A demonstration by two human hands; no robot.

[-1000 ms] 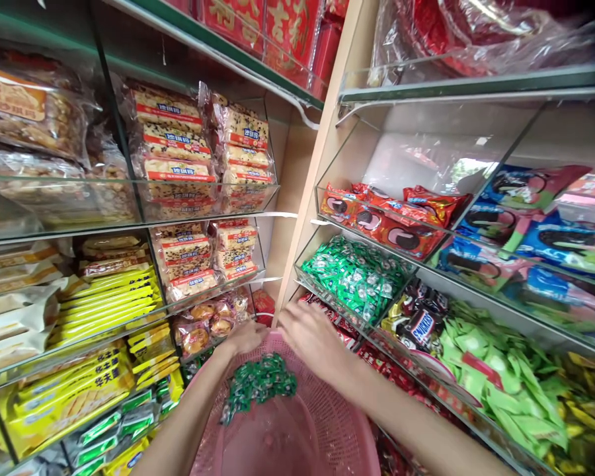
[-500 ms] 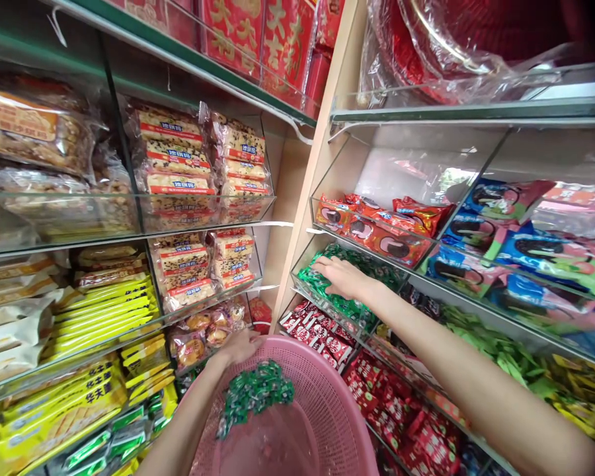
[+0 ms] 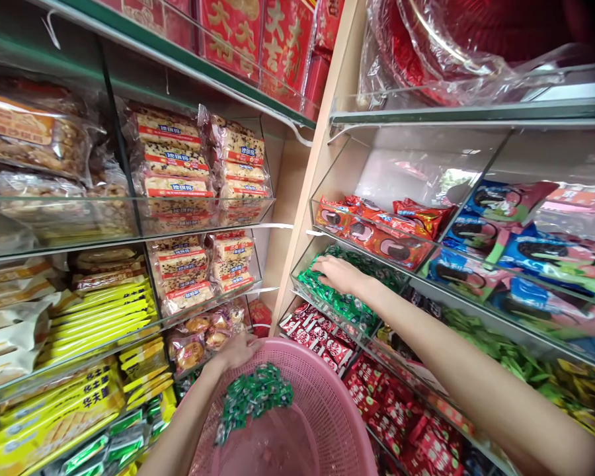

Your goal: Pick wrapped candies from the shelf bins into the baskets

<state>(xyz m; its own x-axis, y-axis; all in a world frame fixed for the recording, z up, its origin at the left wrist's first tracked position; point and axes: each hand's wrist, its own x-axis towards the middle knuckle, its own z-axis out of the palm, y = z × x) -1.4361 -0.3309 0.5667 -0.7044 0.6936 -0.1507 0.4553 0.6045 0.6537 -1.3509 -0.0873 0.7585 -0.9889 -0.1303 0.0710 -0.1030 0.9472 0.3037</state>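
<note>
My left hand (image 3: 238,350) is closed over the back rim of a pink plastic basket (image 3: 344,396), its thumb along the edge. Inside the basket lies a heap of small green-wrapped candies (image 3: 260,390), with bare pink bottom in front of it. My right hand (image 3: 340,274) rests palm down on more green-wrapped candies (image 3: 361,311) in a clear shelf bin. Its fingers are apart and slightly bent, pointing left; the tips dip among the wrappers. Nothing shows in its grasp.
Below the bin are red-and-white packets (image 3: 317,334) and dark red packets (image 3: 387,410). Orange cookie packs (image 3: 377,228) sit above it. Clear shelf edges and a wooden post (image 3: 297,218) frame the corner. Stacked pastries (image 3: 178,158) and yellow packets (image 3: 99,317) fill the left shelves.
My right hand has shifted very slightly on the candies, its fingers a little more bent. My left hand and the basket have hardly moved.
</note>
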